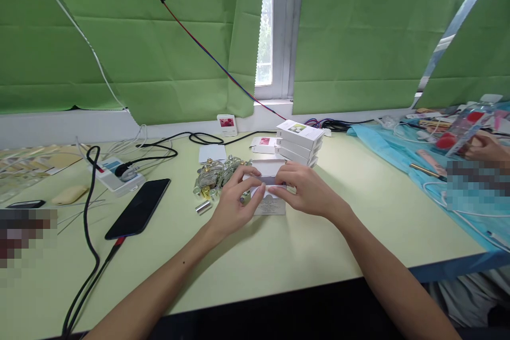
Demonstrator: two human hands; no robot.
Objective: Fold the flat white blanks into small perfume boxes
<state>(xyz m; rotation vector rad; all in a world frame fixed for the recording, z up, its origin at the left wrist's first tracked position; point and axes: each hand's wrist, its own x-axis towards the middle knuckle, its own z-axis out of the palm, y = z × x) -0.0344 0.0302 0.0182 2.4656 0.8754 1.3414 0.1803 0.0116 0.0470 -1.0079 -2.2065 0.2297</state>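
Both of my hands are at a small white and grey cardboard box [271, 207] with its flaps raised, above the middle of the table. The fingers of my left hand [238, 199] pinch its left side. From the right, my right hand [305, 188] is closed on the upper edge, thumb and fingertips at the opening. My fingers cover part of the box, and its inside is mostly hidden. Just beyond my left hand lies a heap of small clear bottles [217, 174] with gold and silver caps. A loose silver cap [203, 207] rests nearer to me.
Behind my right hand stands a stack of white boxes [297, 143]. Farther back are a small box with a red picture [227, 125] and a flat white box [212, 153]. At left are a phone [139, 207] and a power strip [121, 175]. Another person's hand [490, 150] is at far right.
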